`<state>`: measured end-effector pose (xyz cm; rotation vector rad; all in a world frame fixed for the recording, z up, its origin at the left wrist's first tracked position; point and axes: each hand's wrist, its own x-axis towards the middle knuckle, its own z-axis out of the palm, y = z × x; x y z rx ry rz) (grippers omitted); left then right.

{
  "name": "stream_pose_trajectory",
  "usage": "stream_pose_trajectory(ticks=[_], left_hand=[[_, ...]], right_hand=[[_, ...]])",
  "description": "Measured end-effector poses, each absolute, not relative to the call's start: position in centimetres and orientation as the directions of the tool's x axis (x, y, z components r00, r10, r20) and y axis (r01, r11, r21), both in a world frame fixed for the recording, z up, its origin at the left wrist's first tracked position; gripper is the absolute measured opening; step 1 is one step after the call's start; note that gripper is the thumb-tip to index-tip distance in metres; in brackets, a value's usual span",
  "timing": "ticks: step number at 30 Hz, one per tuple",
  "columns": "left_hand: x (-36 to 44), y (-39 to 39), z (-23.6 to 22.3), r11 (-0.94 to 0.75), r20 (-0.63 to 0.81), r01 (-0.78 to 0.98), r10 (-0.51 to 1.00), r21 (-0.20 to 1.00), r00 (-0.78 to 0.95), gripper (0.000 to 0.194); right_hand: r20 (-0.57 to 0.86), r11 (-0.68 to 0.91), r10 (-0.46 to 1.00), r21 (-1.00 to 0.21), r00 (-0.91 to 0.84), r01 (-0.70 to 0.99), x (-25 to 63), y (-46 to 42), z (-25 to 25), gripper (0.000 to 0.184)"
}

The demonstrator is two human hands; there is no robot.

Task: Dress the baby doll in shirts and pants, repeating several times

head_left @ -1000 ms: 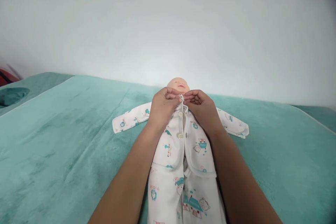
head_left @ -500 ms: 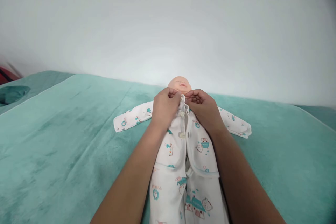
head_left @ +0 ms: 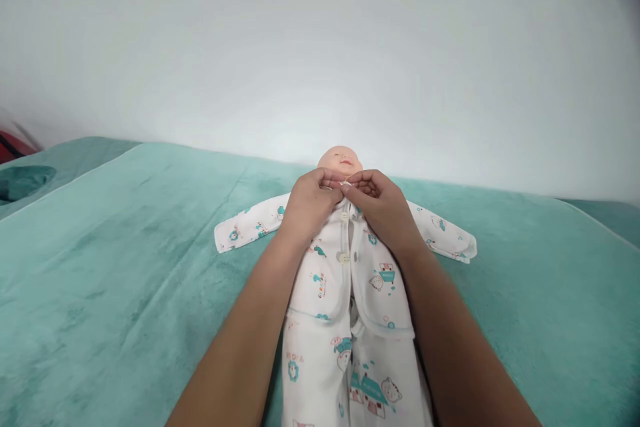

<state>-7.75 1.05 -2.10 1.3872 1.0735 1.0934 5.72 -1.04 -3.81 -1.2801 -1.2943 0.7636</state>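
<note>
A baby doll lies face up, dressed in a white printed jacket and matching trousers. At its neck, my left hand pinches the jacket's collar edge between thumb and fingers. My right hand pinches the other collar edge, its thumb touching the left fingertips. The fingers hide whatever fastening is at the collar. Below them, two pale buttons sit on the left front edge, beside the right front edge with its buttonholes. The front edges lie apart lower down.
A green plush blanket spreads under the doll and across the bed. A white wall with a dark band on top rises close behind the doll's head. Something red shows at the far left edge.
My right thumb has moved left onto the collar, and the two hands' fingertips now meet. The white collar loop that stood up between them is now mostly covered. The doll stays in place.
</note>
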Motion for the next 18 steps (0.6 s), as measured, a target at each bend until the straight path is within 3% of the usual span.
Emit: stream_pose_trajectory(ticks=[6,11,18], left_hand=[[-7.62,1.04,-2.11,-0.128,0.107,0.128,0.981,0.983,0.162,0.007],[-7.68,0.88,-1.97,-0.092,0.083,0.046,0.982,0.995,0.167,0.006],[-7.75,0.73,-1.7,-0.033,0.037,-0.03,0.988,0.999,0.148,0.005]], right_hand=[[0.252,0.223,0.944,-0.963,0.213,0.151,6.22,-0.74,-4.21,0.02],[0.265,0.248,0.937,-0.963,0.227,0.102,6.46,-0.56,-4.6,0.022],[0.248,0.21,0.941,-0.962,0.229,0.178,6.62,-0.66,-4.65,0.024]])
